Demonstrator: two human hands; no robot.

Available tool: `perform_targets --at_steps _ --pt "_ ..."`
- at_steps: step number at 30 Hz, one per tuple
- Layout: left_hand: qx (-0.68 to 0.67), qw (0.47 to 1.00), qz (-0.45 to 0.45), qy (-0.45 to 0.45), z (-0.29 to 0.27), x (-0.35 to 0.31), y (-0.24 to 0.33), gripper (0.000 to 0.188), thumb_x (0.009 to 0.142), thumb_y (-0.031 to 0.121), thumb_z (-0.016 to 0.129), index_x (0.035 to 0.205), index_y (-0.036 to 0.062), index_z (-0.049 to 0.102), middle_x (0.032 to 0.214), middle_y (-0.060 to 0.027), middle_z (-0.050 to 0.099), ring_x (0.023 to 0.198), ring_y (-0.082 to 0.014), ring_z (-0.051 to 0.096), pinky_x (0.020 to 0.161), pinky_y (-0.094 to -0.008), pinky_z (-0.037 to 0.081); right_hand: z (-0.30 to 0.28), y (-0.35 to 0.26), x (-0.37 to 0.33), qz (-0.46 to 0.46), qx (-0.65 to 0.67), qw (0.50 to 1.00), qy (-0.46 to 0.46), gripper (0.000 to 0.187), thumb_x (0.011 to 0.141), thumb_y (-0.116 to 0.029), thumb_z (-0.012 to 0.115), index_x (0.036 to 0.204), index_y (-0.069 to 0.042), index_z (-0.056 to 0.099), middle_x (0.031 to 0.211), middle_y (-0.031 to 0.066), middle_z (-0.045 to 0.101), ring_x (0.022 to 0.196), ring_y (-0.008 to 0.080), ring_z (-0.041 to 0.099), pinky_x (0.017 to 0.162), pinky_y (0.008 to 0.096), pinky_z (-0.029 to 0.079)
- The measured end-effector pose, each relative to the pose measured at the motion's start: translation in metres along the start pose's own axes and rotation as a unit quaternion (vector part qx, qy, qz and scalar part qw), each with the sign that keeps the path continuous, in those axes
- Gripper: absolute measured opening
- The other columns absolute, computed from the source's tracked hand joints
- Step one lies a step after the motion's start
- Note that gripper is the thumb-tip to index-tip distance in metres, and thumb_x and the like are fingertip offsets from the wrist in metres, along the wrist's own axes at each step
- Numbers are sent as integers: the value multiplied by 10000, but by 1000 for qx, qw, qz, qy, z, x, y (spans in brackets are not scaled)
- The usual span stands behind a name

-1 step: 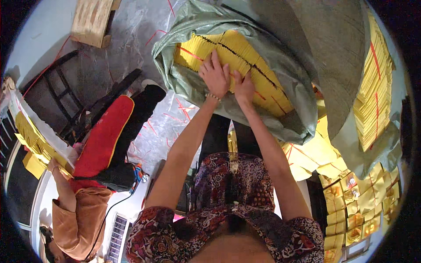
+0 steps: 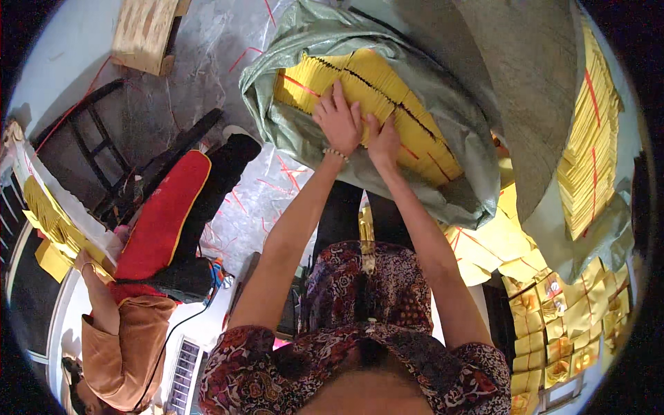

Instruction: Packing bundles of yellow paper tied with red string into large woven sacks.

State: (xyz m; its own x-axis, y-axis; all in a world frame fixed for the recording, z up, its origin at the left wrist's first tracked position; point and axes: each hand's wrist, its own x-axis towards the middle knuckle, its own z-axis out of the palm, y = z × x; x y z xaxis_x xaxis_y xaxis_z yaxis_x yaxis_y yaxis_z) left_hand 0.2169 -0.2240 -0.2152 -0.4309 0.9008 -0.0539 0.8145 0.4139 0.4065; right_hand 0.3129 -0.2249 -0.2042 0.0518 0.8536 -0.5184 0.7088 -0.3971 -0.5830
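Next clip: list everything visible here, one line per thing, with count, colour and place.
woven sack: one, grey-green, open, top centre, holding the paper bundles
paper bundles: several, yellow, tied with red string, inside the sack
second paper stack: one, yellow with red ties, far right
folded gold-and-yellow paper pieces: many, lower right
plastic sheet: one, clear, on the floor, centre left
chair: one, red pad on black frame, left
wooden block: one, pale, top left
other person: one, brown top, lower left, handling yellow paper
left hand: flat on the bundles, beaded bracelet at the wrist
right hand: beside it, fingers on the bundles
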Motion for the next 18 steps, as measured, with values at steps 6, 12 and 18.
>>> perform_targets --at_steps 6,12,18 --pt "-15 1000 -3 3 -2 0 -4 590 821 301 529 1336 68 360 1196 -173 440 1046 -340 412 903 -467 281 3 -1 -4 21 4 1000 15 493 881 -399 503 1100 41 460 886 254 614 848 427 585 709 453 459" --pt "-135 988 -52 45 -20 -2 -14 444 863 228 515 1255 34 434 1119 -188 467 1023 -353 415 898 -450 290 2 11 -6 8 2 1000 12 568 876 -359 517 1210 84 396 905 274 604 832 431 590 710 464 466" --pt "-226 958 -153 91 -23 -23 -20 261 872 150 542 1087 2 555 979 -183 502 934 -327 483 821 -381 389 2 5 -5 1 46 999 -17 580 897 -370 488 1229 93 379 1070 303 546 983 427 542 822 445 431"
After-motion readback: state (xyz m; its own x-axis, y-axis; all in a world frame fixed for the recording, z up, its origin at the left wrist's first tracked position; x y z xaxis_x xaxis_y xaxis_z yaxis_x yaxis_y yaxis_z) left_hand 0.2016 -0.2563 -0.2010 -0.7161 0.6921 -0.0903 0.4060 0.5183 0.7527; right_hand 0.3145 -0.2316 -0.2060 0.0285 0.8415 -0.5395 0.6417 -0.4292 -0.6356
